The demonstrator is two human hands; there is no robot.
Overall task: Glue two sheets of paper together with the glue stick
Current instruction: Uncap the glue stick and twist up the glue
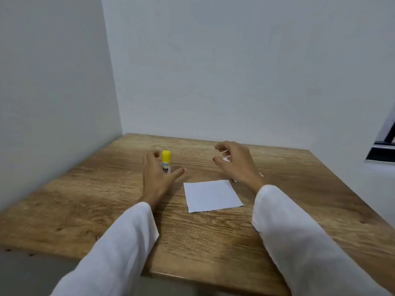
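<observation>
Left hand (158, 178) open around the upright glue stick (166, 161), not gripping; right hand (237, 163) open, empty. We pinch the barrel low, lift straight.

A yellow-capped glue stick (166, 161) stands upright, capped. To its right a square white sheet (211, 195) lies flat; a second sheet (261, 174) is mostly hidden.

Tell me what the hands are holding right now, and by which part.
Nothing is held. The left hand is spread open around the upright glue stick, not yet gripping it. The right hand hovers, loosely curled, over the table.
</observation>
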